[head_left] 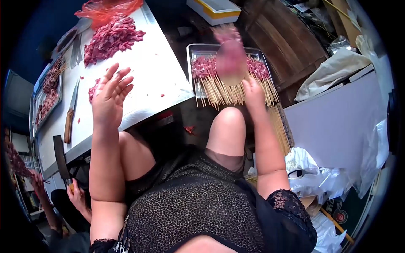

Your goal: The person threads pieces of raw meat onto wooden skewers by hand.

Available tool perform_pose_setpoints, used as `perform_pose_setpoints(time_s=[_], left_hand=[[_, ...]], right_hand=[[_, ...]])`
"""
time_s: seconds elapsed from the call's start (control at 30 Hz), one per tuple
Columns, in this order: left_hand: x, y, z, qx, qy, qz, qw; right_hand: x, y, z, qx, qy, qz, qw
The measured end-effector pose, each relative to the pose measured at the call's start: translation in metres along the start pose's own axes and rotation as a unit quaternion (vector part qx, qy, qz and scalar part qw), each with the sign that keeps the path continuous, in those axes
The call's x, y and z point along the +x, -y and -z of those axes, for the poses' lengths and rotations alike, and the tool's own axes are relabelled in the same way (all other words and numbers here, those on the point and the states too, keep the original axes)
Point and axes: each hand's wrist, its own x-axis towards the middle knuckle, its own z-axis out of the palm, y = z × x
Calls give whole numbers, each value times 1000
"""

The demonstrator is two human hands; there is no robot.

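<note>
My left hand (110,90) is raised over the white table (156,78), palm turned up, fingers spread and holding nothing. Just behind it lies a small bit of cut meat (93,89). My right hand (254,90) is closed at the lower end of a bunch of meat skewers (228,34), held above a metal tray (190,63). An oval blur hides the middle of this bunch. In the tray lie many skewers with red meat (204,66), their bare bamboo ends (215,90) pointing toward me.
A heap of cut meat (112,38) and a red plastic bag (109,10) are on the table. A knife (71,111) lies at left, near another tray (46,101). A co-worker's hand (78,198) grips a cleaver (60,158). Bare sticks (278,126) lie beside my right arm.
</note>
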Motion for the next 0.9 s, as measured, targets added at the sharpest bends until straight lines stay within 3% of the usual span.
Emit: perform_pose_setpoints(time_s=[0.07, 0.13, 0.2, 0.27, 0.3, 0.37, 0.5, 0.53, 0.57, 0.6, 0.67, 0.73, 0.8, 0.9], left_hand=[[3, 0, 3, 4, 4, -5, 1000], [8, 3, 4, 7, 17, -11, 1000], [10, 2, 0, 20, 18, -17, 1000], [10, 4, 0, 30, 27, -16, 999], [8, 4, -2, 33, 23, -13, 999], [8, 7, 1, 33, 23, -2, 999], [8, 7, 4, 25, 13, 0, 1000], [9, 7, 5, 17, 14, -2, 1000], [9, 7, 5, 9, 4, -1, 1000], [9, 8, 9, 7, 11, 2, 1000], [15, 11, 19, -1, 39, 1, 999], [24, 13, 28, 15, 17, 2, 1000], [33, 13, 29, -16, 53, -16, 998], [29, 11, 17, -10, -1, -35, 999]], right_hand=[[27, -37, 14, -82, -47, -25, 995], [56, -84, 20, -166, -77, 11, 983], [71, -118, 21, -174, -65, -8, 983], [77, -149, 23, -305, 82, -140, 938], [79, -170, 20, -312, 139, -163, 926], [75, -198, 17, -277, 117, -175, 937], [35, -158, 43, -268, 70, -216, 936], [21, -182, 50, -225, 42, -185, 956], [3, -209, 62, -256, 16, -95, 962], [-17, -235, 69, -275, -31, -162, 947], [-64, -257, 95, -364, 72, -275, 887], [-109, -324, 99, -361, 77, -373, 852], [-139, -344, 101, -382, 130, -327, 854], [-160, -319, 91, -426, 145, -304, 840]])
